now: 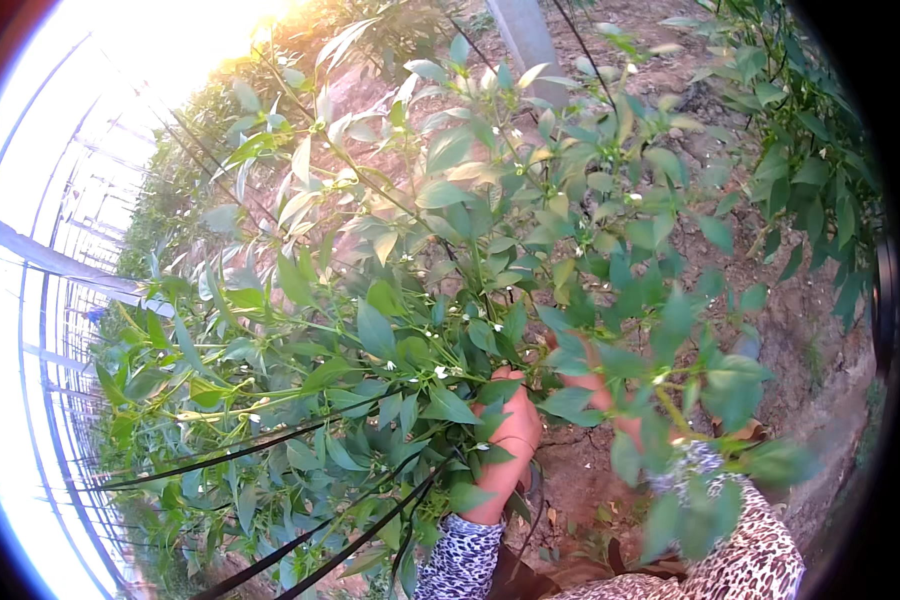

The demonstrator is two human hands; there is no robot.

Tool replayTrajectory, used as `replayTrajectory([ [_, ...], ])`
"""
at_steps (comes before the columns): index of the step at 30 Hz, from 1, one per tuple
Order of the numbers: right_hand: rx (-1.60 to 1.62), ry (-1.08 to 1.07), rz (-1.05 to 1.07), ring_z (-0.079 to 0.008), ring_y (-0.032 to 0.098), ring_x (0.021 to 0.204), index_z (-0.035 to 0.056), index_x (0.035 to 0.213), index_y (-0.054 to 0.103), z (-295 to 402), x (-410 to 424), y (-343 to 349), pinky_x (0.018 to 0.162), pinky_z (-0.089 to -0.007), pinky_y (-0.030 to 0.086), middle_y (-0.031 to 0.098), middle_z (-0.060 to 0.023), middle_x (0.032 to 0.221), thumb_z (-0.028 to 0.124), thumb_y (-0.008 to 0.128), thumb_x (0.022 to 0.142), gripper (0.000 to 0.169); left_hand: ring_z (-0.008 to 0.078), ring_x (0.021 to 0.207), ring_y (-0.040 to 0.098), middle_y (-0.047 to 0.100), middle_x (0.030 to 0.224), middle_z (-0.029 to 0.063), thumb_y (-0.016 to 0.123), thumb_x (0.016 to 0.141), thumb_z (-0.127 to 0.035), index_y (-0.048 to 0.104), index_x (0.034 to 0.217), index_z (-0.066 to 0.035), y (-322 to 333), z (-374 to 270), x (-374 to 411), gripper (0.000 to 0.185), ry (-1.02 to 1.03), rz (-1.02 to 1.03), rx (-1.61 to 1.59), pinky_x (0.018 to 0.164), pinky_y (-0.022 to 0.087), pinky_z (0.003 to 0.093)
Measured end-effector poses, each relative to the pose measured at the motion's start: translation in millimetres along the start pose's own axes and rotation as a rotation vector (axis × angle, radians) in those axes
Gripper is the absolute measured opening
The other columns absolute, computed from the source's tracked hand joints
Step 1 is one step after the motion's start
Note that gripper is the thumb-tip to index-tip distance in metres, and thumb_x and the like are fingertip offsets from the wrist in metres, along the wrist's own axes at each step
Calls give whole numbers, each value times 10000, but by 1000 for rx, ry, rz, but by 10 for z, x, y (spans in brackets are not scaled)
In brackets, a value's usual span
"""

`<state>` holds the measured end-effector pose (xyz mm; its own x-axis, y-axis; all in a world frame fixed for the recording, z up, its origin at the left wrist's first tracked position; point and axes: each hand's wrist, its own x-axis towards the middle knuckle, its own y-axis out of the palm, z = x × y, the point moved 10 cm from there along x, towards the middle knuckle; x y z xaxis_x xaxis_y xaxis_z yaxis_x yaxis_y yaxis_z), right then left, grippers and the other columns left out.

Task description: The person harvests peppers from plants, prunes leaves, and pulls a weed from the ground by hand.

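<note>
Leafy pepper plants (375,330) with small white flowers spread in front of me. My left hand (516,412) reaches in among the stems low in the middle, its fingers curled and partly behind leaves; what it holds cannot be made out. To its right, my right hand (581,367) is largely covered by blurred leaves, near the same stems. Both arms wear leopard-print sleeves. Black cords (292,433) run from the lower left into the foliage beside my left hand.
A concrete post (529,45) stands at the top. Another row of plants (817,165) grows at the right, beyond bare soil (787,337). On the left, a greenhouse frame (67,255) with a pale beam shows against bright light.
</note>
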<state>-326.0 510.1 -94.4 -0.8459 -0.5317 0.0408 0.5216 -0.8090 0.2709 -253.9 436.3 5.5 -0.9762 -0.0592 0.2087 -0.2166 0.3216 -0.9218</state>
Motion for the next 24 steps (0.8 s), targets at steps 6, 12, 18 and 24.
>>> replayTrajectory([
  [6,-129,45,-114,-193,576,750,29,987,560,-226,932,-66,647,-352,460,581,-86,820,155,584,820,211,299,839,588,581,992,124,681,678,-176,562,963,-52,-5,-23,-96,333,130,-158,-7,720,471,401],
  [12,-163,62,-115,-202,575,728,34,957,565,-442,1268,-111,635,-358,458,585,-88,801,160,588,814,193,327,860,587,570,1035,128,645,714,-213,559,947,-54,38,31,-82,296,57,-1,-8,713,465,424],
  [18,-199,52,-120,-210,574,705,40,928,570,-506,1338,-219,622,-363,456,589,-90,783,166,592,807,175,334,870,586,567,1049,134,636,719,-205,558,947,-49,84,130,-90,287,34,-2,21,716,466,424],
  [24,-301,32,-134,-219,573,683,46,899,575,-453,1270,-299,610,-369,454,592,-92,764,171,596,801,160,340,880,585,563,1063,140,627,725,-196,558,947,-44,114,184,-85,278,11,-10,9,719,466,424],
])
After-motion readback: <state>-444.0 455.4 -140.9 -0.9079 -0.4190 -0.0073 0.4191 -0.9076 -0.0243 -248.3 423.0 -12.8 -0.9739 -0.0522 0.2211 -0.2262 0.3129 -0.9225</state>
